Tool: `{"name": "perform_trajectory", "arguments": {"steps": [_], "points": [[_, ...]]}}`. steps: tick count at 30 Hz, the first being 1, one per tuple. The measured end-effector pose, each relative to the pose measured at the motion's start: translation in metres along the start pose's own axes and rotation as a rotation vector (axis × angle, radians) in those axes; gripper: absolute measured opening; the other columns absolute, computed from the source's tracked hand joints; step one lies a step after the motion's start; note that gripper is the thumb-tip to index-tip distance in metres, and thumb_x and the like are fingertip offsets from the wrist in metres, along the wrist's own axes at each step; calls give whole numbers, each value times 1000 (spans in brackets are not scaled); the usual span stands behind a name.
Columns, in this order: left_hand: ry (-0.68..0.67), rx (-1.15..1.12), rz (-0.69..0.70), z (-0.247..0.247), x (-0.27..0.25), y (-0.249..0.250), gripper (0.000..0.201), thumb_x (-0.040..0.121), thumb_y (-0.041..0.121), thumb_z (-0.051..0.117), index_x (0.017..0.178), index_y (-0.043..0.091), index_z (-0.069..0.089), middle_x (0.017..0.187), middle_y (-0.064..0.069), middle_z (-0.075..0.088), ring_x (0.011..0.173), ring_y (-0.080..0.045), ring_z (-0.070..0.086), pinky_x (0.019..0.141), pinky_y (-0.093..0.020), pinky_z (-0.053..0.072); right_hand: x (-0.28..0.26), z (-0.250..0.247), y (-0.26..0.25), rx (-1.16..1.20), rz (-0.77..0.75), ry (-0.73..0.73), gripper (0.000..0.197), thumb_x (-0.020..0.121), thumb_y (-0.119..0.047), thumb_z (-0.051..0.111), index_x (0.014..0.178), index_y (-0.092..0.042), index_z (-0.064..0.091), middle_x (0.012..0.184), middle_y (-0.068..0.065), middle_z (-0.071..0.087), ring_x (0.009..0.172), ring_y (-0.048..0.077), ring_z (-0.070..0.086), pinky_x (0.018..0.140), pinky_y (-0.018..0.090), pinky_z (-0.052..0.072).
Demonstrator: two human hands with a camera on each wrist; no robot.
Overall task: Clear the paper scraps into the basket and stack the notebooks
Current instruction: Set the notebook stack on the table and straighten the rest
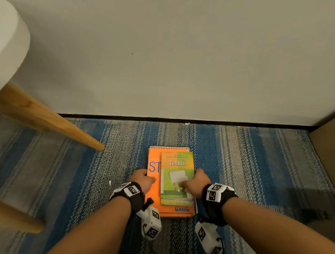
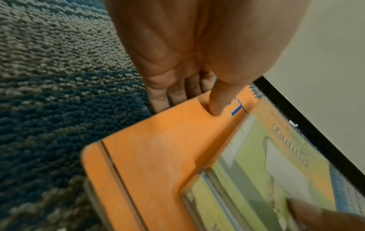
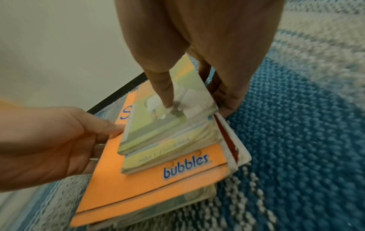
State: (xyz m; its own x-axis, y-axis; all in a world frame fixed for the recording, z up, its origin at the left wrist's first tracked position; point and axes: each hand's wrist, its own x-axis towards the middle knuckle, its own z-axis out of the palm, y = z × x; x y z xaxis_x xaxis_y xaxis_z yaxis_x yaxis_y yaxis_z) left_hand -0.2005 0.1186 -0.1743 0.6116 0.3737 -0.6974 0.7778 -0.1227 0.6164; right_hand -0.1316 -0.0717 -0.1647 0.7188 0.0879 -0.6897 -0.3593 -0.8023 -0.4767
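Note:
A stack of notebooks lies on the striped carpet near the wall. An orange notebook [image 1: 153, 197] [image 2: 158, 156] [image 3: 138, 179] marked "bubbles" carries a green "Tennis" notebook [image 1: 176, 167] [image 2: 276, 156] [image 3: 158, 125], with a yellow-green one between them. My left hand [image 1: 142, 179] [image 2: 187, 100] grips the stack's left edge, thumb on the orange cover and fingers under it. My right hand [image 1: 196, 183] [image 3: 197, 107] grips the right edge, thumb on the Tennis cover and fingers down the side to the carpet. A small white paper scrap [image 1: 109, 182] lies left of my left wrist. No basket is in view.
A stool with a white seat and slanted wooden legs [image 1: 53, 125] stands at the left, and another leg [image 1: 8, 215] crosses the lower left. A brown cabinet side [image 1: 331, 148] closes the right. A tiny white scrap [image 1: 186, 123] [image 2: 294, 123] sits at the black baseboard.

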Motion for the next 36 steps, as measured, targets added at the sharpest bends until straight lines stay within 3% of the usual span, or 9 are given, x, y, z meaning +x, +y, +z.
{"name": "perform_trajectory", "arguments": {"steps": [6, 12, 15, 18, 20, 24, 29, 34, 36], "points": [[109, 131, -33, -18, 6, 3, 17, 87, 3, 48, 73, 10, 54, 76, -12, 58, 71, -27, 52, 65, -30, 42, -4, 1, -6, 105, -34, -49, 48, 80, -20, 74, 117, -13, 45, 110, 3, 59, 103, 22, 59, 81, 28, 45], [357, 276, -132, -85, 22, -12, 41, 92, 7, 45, 132, 1, 40, 125, -26, 54, 111, -43, 54, 84, -39, 42, 19, -21, 4, 295, 54, 58, 44, 74, -11, 66, 111, -16, 42, 110, 8, 60, 103, 30, 60, 94, 47, 50], [380, 368, -219, -108, 22, -25, 55, 93, 7, 46, 143, 0, 25, 133, -28, 48, 118, -44, 50, 90, -44, 43, 53, -30, 39, 342, 100, 74, 63, 48, -18, 68, 109, -13, 52, 106, 9, 67, 95, 32, 64, 88, 51, 53], [410, 390, -262, -107, 26, -35, 48, 92, 3, 46, 137, -2, 31, 131, -29, 49, 117, -44, 50, 93, -45, 42, 11, -30, 18, 428, 98, 52, 29, 67, 2, 64, 92, -9, 55, 93, 12, 66, 88, 33, 63, 84, 49, 53], [423, 387, -257, -105, 28, -39, 42, 90, 4, 48, 131, -2, 37, 128, -28, 51, 115, -44, 51, 92, -45, 43, -9, -18, 7, 455, 88, -6, 32, 74, 9, 57, 104, -3, 57, 94, 11, 66, 89, 32, 64, 85, 48, 54], [385, 421, -220, -100, 26, -44, 43, 87, 9, 49, 129, 2, 44, 128, -24, 54, 114, -42, 53, 94, -43, 47, -25, 31, -8, 22, 31, 23, 48, 80, -21, 64, 125, -10, 49, 124, 13, 56, 116, 33, 54, 98, 34, 45], [330, 457, -167, -95, 14, -51, 33, 86, 18, 51, 118, 12, 52, 121, -18, 59, 107, -37, 57, 83, -35, 45, -38, 63, -34, -223, 126, 148, 88, 66, -49, 75, 132, -8, 34, 137, 14, 37, 129, 35, 37, 108, 40, 33], [294, 402, -145, -102, 9, -53, 28, 87, 16, 50, 114, 10, 55, 116, -17, 60, 102, -35, 58, 81, -32, 45, -16, 55, -32, 82, 133, 39, 68, 49, -29, 85, 108, -11, 57, 111, 8, 66, 98, 27, 65, 89, 39, 55], [260, 374, -138, -104, 9, -52, 26, 88, 14, 50, 113, 9, 55, 114, -17, 60, 101, -34, 57, 77, -30, 43, -15, 45, -30, 150, 57, -80, 47, 57, -21, 85, 99, -10, 68, 96, 3, 73, 84, 21, 69, 81, 34, 57]]}}
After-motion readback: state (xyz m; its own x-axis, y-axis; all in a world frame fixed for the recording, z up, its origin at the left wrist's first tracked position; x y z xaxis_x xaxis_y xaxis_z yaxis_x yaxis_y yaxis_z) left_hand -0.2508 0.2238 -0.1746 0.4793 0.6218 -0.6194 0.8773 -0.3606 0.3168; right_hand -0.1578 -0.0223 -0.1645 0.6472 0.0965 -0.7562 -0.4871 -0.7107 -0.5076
